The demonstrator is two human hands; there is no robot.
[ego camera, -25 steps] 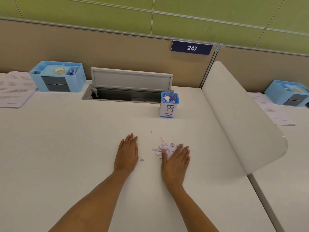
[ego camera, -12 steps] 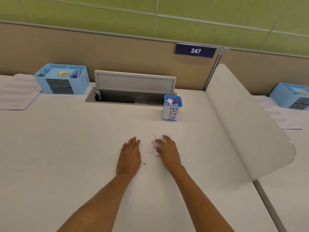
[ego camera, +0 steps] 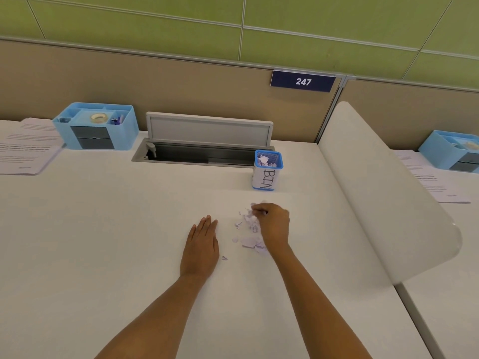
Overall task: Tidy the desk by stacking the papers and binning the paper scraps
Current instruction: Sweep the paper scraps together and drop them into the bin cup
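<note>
A small heap of torn white paper scraps lies on the white desk in front of a blue mesh cup labelled BIN, which holds some scraps. My right hand is curled over the heap's right side, fingers pinched on scraps at the far end. My left hand lies flat on the desk just left of the heap, fingers together, holding nothing. One tiny scrap sits beside its thumb. A stack of printed papers rests at the far left.
A blue desk organiser stands at the back left, next to an open cable tray with a raised lid. A curved white divider borders the desk on the right; beyond it are more papers and another blue organiser.
My right hand went from flat on the scraps to curled, sliding forward and gathering them toward the bin. My left hand stayed flat in place.
</note>
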